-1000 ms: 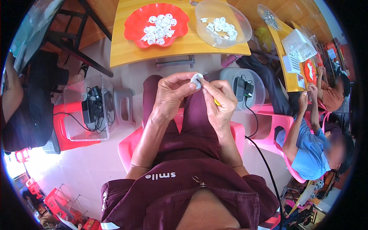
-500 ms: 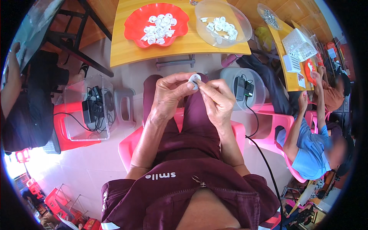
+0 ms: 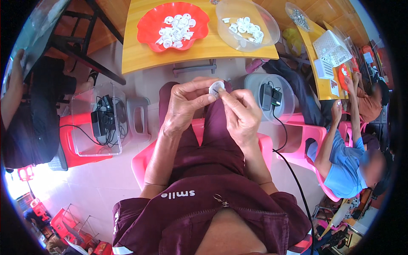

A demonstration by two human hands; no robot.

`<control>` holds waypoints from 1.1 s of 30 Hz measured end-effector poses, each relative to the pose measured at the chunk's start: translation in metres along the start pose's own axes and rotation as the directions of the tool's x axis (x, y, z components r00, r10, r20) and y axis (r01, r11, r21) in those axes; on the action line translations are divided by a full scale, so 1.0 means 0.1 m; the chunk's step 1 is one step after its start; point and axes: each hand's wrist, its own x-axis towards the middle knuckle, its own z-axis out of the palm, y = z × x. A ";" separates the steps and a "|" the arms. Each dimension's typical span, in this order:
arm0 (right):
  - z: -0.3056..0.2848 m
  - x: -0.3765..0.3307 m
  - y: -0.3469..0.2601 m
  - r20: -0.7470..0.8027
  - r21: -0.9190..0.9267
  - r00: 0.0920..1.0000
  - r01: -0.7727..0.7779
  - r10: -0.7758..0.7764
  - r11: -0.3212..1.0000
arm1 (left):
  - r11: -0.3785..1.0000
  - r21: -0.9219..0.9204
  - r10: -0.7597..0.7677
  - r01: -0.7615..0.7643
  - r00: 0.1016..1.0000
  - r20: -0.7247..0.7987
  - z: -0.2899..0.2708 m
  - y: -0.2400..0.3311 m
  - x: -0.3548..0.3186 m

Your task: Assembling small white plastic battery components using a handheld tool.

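Above my lap, my left hand point(image 3: 187, 104) pinches a small round white plastic part point(image 3: 216, 87) between thumb and fingers. The thumb and forefinger of my right hand point(image 3: 241, 114) are closed together at the part's right edge. A thin dark piece shows at the part's face by the right fingertips; I cannot tell whether it is loose or fixed. Beyond my hands, a red scalloped dish point(image 3: 146, 29) on the yellow table holds many similar white parts. To its right, a clear round bowl point(image 3: 270, 40) has more white pieces in it.
The yellow table point(image 3: 140, 61) lies ahead of my knees. A clear bin point(image 3: 76, 131) with black adapters and cables stands at left beside a grey stool point(image 3: 138, 117). At right, a clear tub point(image 3: 289, 102) holds more adapters; a black cable point(image 3: 295, 178) runs past me. People sit at right.
My right fingertips have shifted slightly at the white part, and the part's face is tilted a little more into view. The dishes have stayed in place.
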 end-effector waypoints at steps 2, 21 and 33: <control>-0.03 0.03 -0.03 -0.005 0.112 0.998 -0.059 0.060 0.992 | 1.000 0.020 0.009 -0.010 0.999 0.039 -0.01 0.01 0.00; 0.04 0.00 -0.09 0.034 -0.171 0.997 -0.064 0.071 0.983 | 0.990 0.127 0.058 -0.056 0.998 -0.017 -0.03 -0.08 0.01; -0.05 0.00 -0.13 0.085 -0.183 0.983 -0.143 0.161 0.973 | 0.999 -0.011 -0.039 0.039 0.999 -0.025 -0.04 -0.15 0.00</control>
